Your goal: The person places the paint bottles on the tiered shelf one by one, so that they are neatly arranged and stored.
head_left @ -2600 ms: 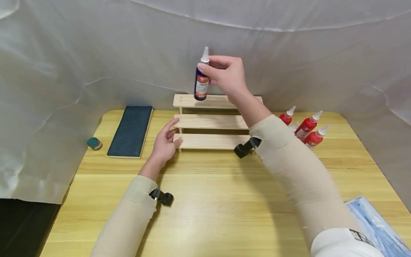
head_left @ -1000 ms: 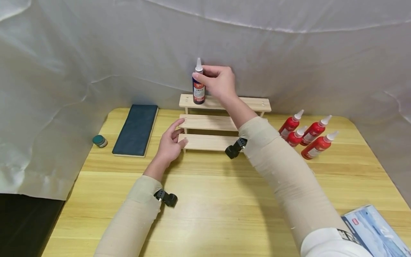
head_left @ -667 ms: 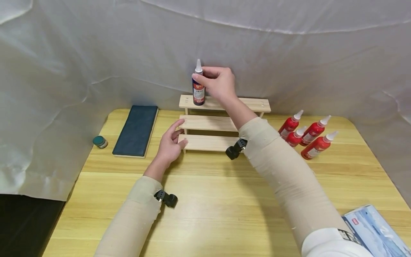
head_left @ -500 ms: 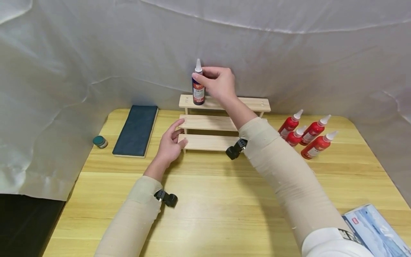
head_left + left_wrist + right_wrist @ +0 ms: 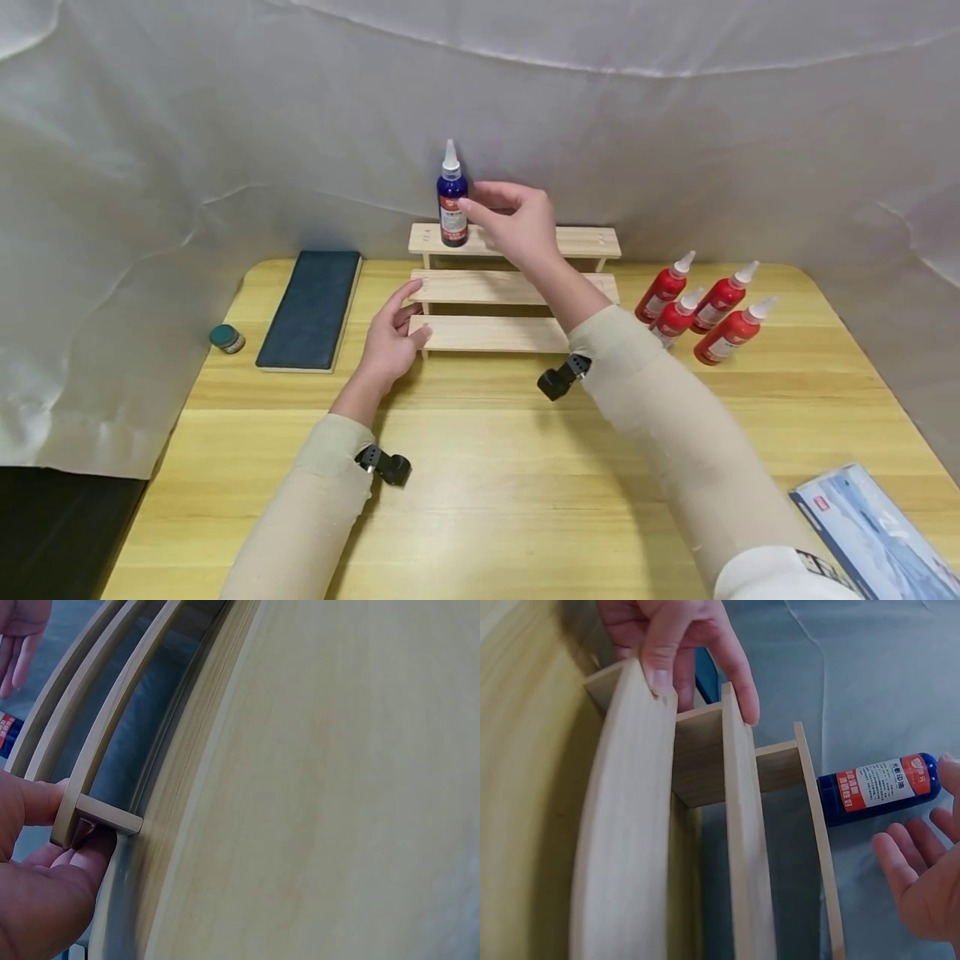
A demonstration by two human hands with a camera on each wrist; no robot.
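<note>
A blue ink bottle [image 5: 452, 218] with a white pointed nozzle stands upright on the left part of the top shelf of a three-tier wooden stand [image 5: 495, 333]. Just right of it is my right hand [image 5: 523, 227], its fingers spread apart. The thumb lies close to the bottle; whether it touches cannot be told. In the right wrist view the other fingers are clear of the bottle [image 5: 877, 789]. My left hand [image 5: 387, 346] grips the stand's left end. Its thumb presses the lowest shelf, one finger touches the middle shelf, and the others curl underneath, as the left wrist view shows.
Several red bottles [image 5: 723, 333] with white nozzles stand right of the stand. A dark blue pad [image 5: 309, 310] lies at the left, beside a small green-capped jar [image 5: 227, 338]. A blue-and-white box [image 5: 873, 525] lies at the front right. Grey fabric [image 5: 675, 150] hangs behind the table.
My right hand lowered the blue bottle onto the top shelf, then let go and drew slightly right and down from it. The left hand has kept its grip on the stand.
</note>
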